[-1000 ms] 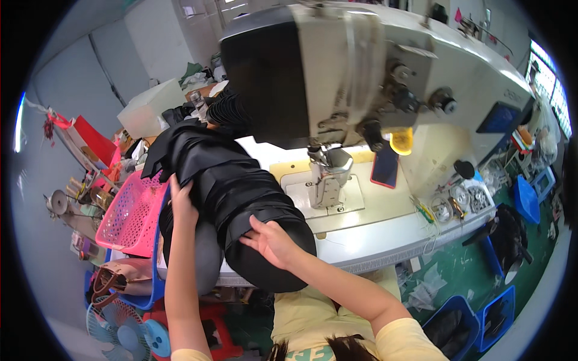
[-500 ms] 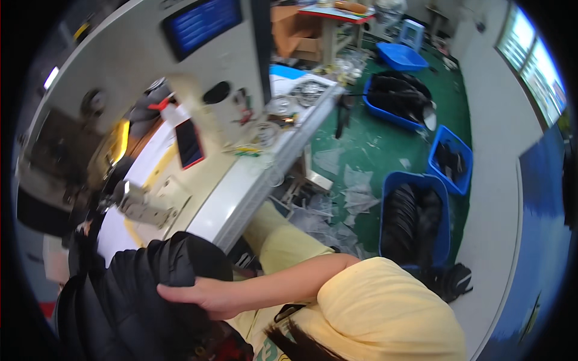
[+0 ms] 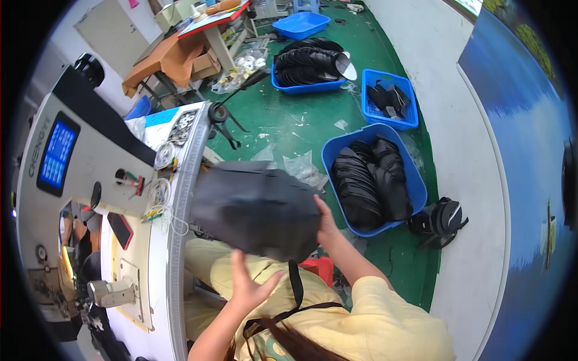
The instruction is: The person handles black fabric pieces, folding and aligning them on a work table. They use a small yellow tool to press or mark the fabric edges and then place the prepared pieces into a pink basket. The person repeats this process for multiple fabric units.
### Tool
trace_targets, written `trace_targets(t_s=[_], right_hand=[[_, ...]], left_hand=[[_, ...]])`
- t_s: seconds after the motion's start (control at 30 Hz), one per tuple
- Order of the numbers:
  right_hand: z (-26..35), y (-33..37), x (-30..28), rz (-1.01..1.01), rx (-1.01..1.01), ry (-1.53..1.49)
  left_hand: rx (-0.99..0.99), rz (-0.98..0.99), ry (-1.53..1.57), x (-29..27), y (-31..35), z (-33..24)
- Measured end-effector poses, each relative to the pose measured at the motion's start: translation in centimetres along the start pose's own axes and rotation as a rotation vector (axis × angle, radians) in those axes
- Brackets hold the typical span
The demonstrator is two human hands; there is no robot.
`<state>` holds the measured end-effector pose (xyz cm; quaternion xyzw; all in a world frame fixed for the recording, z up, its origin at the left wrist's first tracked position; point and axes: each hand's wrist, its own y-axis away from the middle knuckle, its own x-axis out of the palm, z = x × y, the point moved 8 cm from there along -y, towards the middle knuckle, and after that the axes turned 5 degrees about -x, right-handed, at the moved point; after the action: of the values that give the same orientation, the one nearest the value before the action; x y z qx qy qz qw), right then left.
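Note:
A bundle of black fabric pieces (image 3: 259,207), blurred by motion, is up in front of me over my lap, beside the machine table. On its right edge my right hand (image 3: 326,227) is closed, the fingers partly hidden behind it. Just below its lower edge is my left hand (image 3: 248,287), thumb and fingers spread apart; one fingertip reaches the cloth or nearly so. To the right, a blue basket (image 3: 419,180) on the floor contains rows of similar black pieces (image 3: 355,189).
A sewing machine (image 3: 45,138) with a lit screen stands at left on a white table (image 3: 165,289), a phone (image 3: 120,231) lying there. Farther off are another filled blue basket (image 3: 310,89), a smaller blue basket (image 3: 391,120) and a blue tub (image 3: 301,26). A black bag (image 3: 442,221) sits near the wall.
The black bundle has gone from the machine's side, at lower left, to over my lap. My right hand moved right with it. My left hand has come into view, and the head view has turned right.

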<state>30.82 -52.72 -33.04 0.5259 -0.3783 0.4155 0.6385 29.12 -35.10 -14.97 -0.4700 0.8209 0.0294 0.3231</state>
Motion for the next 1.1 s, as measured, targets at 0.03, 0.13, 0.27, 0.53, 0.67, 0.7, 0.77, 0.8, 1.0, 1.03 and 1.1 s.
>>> trace_targets(t_s=[0.03,0.13,0.27,0.53,0.67,0.7,0.77,0.8,1.0,1.03,1.1], right_hand=[[1.8,0.1,-3.2,-0.055,-0.043,-0.028],[6.0,0.7,-12.0,-0.014,-0.207,-0.129],[9.9,1.9,-20.8,-0.062,-0.401,-0.223],[16.8,5.2,-24.3,-0.147,-0.632,-0.182],[23.8,7.0,-24.5,-0.095,-0.816,-0.135],[25.4,7.6,-24.6,-0.083,-0.856,-0.128],[28.1,8.5,-24.7,-0.053,-0.908,-0.100],[29.3,9.1,-24.8,-0.039,-0.938,-0.090],[32.6,14.2,-26.4,0.036,-1.051,-0.026],[32.7,15.2,-29.0,-0.215,-1.120,-0.116],[31.9,15.9,-30.0,-0.237,-1.120,-0.164]], left_hand=[[0.004,0.162,-0.046,2.3,-1.5,-1.1],[0.064,0.457,-0.082,8.2,-3.9,-3.6],[0.201,0.630,-0.107,14.1,-5.2,-4.7],[0.362,0.613,-0.337,18.7,-8.2,-6.3],[0.121,0.543,-0.375,13.3,-6.8,1.6],[0.035,0.486,-0.370,10.8,-5.8,4.5],[-0.156,0.319,-0.387,4.3,-2.6,10.3],[-0.291,0.226,-0.403,0.8,-0.7,12.3],[-1.081,-0.208,0.093,-11.1,14.4,20.2],[-1.168,-0.235,0.079,-11.7,16.3,20.5],[-1.290,-0.169,0.036,-11.9,19.2,21.6]])
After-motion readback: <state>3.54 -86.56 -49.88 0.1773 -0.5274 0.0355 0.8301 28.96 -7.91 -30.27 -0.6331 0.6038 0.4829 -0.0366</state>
